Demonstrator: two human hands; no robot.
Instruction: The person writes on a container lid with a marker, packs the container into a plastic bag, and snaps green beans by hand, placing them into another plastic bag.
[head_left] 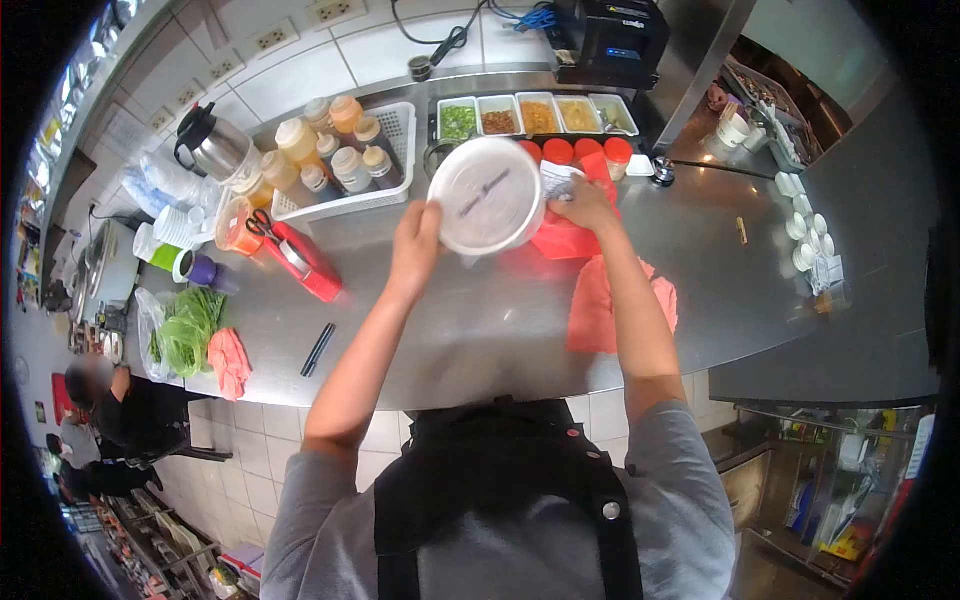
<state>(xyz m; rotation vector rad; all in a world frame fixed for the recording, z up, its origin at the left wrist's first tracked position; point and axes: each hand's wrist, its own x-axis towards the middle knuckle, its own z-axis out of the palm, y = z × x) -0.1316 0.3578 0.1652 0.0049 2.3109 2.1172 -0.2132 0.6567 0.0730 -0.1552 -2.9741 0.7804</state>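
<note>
A round white lidded container (487,196) with dark writing on its lid is above the steel counter (450,330). My left hand (416,240) grips its left edge, fingers closed. At its right side, my right hand (585,203) is closed by a small white printed paper (560,181), over a red plastic bag (568,236); the fingertips' exact hold is unclear. Below that bag a pink cloth (595,310) lies partly under my right forearm. Red-lidded jars (617,153) stand just behind my right hand.
A white basket (400,150) of sauce bottles stands back left, beside a steel jug (213,135). Food trays (540,115) line the back. Scissors (262,226), a marker (318,350) and bagged greens (190,325) are at left. Small white cups (803,230) sit right.
</note>
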